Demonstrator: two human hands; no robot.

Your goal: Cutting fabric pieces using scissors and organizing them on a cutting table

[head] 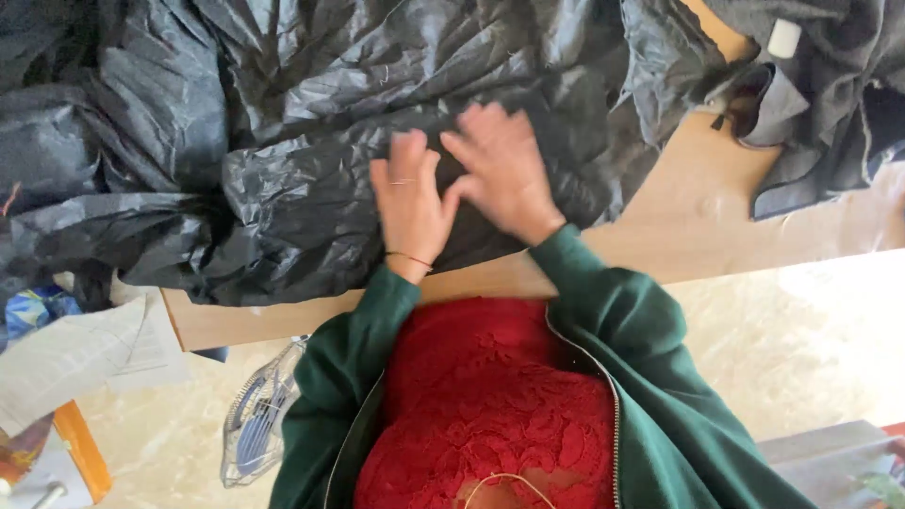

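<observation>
Green sleeves [650, 377] nearest, both hands, left [410, 203], right [504, 170], seemingly flat and open, pressing crumpled black fabric [283, 188] beneath them

The person wore a dark green zip-up jacket, left open, its ribbed cuffs ending at the wrists and its metal zipper teeth running down the edge toward 5 o'clock. Under it showed a red lace top with a raised floral pattern, and a thin cord looped over it at 6 o'clock. The left hand [411, 203] carried a slim ring on one finger and a thin dark thread bracelet at the wrist, while the right hand [505, 168] was bare of ornament.
</observation>
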